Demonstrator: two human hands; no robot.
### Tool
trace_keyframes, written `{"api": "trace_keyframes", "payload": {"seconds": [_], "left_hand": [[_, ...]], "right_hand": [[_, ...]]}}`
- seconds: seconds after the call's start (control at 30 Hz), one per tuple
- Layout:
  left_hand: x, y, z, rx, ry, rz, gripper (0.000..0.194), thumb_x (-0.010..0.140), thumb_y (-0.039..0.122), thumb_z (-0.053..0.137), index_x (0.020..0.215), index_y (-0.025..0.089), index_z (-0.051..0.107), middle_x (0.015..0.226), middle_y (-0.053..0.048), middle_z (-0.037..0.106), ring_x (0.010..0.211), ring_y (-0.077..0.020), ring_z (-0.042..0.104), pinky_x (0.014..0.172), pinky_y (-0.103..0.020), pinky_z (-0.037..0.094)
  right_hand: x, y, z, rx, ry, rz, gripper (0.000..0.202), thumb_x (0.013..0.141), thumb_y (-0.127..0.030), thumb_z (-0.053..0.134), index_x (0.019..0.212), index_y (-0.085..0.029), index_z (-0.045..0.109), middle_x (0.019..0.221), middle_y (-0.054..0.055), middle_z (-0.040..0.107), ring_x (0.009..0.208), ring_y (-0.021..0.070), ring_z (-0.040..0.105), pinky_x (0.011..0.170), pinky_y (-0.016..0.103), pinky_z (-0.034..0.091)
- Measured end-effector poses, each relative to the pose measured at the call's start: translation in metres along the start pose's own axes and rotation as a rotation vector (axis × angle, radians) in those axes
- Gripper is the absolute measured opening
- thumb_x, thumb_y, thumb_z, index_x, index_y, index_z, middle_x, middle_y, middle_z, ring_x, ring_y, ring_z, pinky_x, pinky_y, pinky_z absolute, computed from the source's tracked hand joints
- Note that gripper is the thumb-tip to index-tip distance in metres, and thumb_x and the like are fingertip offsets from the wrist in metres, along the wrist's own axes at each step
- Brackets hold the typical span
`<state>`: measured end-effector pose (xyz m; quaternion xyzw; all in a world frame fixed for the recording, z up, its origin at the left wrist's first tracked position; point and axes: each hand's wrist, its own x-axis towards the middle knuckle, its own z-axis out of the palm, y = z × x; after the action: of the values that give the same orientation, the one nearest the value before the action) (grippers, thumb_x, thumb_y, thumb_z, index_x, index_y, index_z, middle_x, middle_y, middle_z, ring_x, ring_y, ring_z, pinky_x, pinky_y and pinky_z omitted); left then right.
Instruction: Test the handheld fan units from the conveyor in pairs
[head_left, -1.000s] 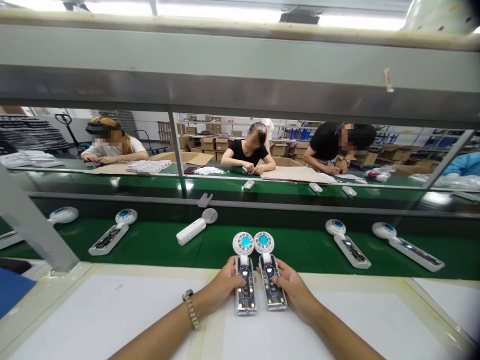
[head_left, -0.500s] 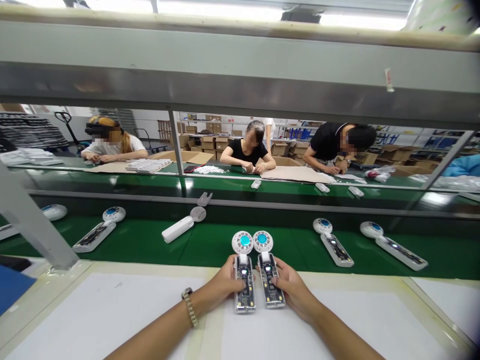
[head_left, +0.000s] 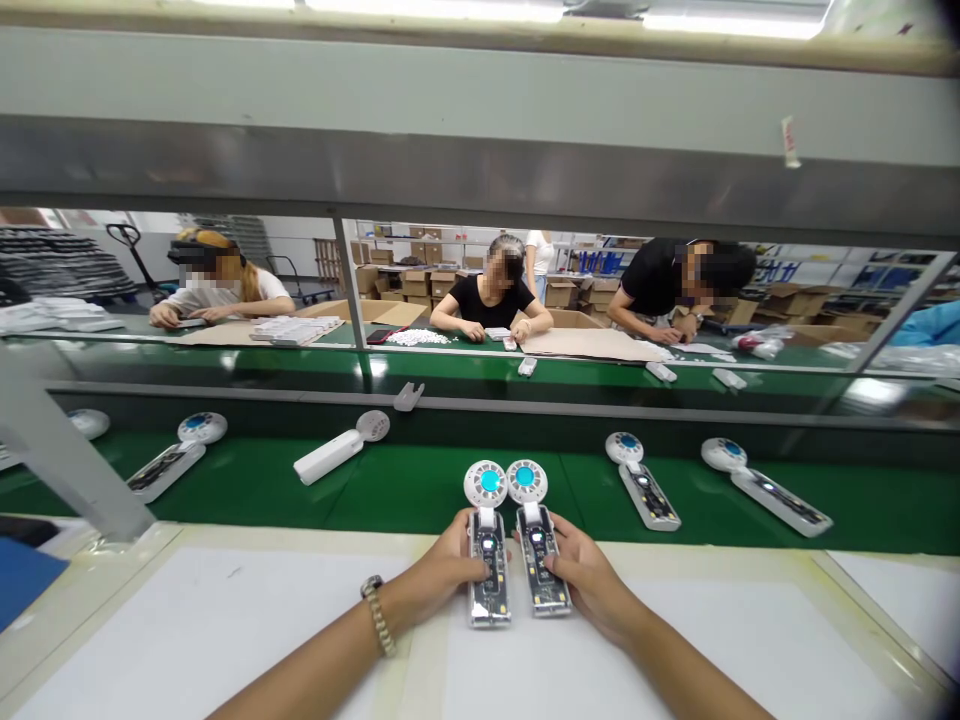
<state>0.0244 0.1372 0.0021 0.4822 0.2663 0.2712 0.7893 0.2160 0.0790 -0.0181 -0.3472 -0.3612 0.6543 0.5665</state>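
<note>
Got a green belt (head_left: 442,505) stretching past a pale bench (head_left: 416,685). Got the left hand (head_left: 454,565) wrapped round the left fan (head_left: 490,590) and the right hand (head_left: 589,572) gripping the right fan (head_left: 535,560), held over the bench's far edge, with heads seemingly touching and bodies apart. Can spot teal hubs (head_left: 490,481) too, plus a tiny white light (head_left: 488,543) on each fan.

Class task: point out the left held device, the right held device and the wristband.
Left held device (head_left: 489,543): head view, on the bright light in its body.
Right held device (head_left: 537,538): head view, on the bright light in its body.
Wristband (head_left: 380,620): head view, middle of the band.
</note>
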Motion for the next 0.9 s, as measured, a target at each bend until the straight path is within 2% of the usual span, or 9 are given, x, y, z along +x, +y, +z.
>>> {"api": "trace_keyframes", "payload": {"seconds": [0.17,0.37,0.67,0.9], "left_hand": [[0.0024,-0.0027,-0.0025,0.021,0.008,-0.015,0.056,0.056,0.001,0.054,0.105,0.020,0.036,0.094,-0.004,0.057,0.093,-0.0211,0.057,0.076,-0.033,0.042],[0.0026,-0.0025,-0.0011,0.004,0.024,-0.012,0.057,0.053,0.002,0.057,0.104,0.019,0.036,0.100,-0.006,0.056,0.095,-0.0233,0.057,0.073,-0.032,0.042],[0.0000,-0.0008,0.0001,-0.002,0.030,-0.021,0.056,0.055,0.001,0.056,0.105,0.018,0.036,0.099,-0.006,0.055,0.098,-0.0235,0.056,0.074,-0.033,0.043],[0.0030,-0.0026,-0.0024,-0.005,0.033,-0.001,0.057,0.055,0.001,0.056,0.106,0.020,0.038,0.105,-0.007,0.054,0.098,-0.0244,0.056,0.073,-0.033,0.043]], "right_hand": [[-0.0007,-0.0013,0.0015,0.003,0.015,-0.002,0.063,0.058,-0.025,0.076,0.114,-0.020,0.048,0.105,0.010,0.064,0.097,0.0268,0.059,0.085,0.042,0.042],[-0.0014,-0.0012,0.0005,0.004,0.003,-0.013,0.062,0.057,-0.027,0.076,0.113,-0.021,0.049,0.107,0.011,0.063,0.098,0.0286,0.059,0.086,0.044,0.043],[0.0004,0.0035,-0.0028,-0.004,0.032,-0.005,0.063,0.059,-0.028,0.075,0.114,-0.021,0.047,0.109,0.011,0.062,0.100,0.0281,0.058,0.085,0.042,0.043],[-0.0006,0.0011,-0.0021,0.005,0.000,0.002,0.057,0.061,-0.024,0.073,0.113,-0.022,0.048,0.107,0.010,0.063,0.099,0.0261,0.058,0.083,0.038,0.043]]}}
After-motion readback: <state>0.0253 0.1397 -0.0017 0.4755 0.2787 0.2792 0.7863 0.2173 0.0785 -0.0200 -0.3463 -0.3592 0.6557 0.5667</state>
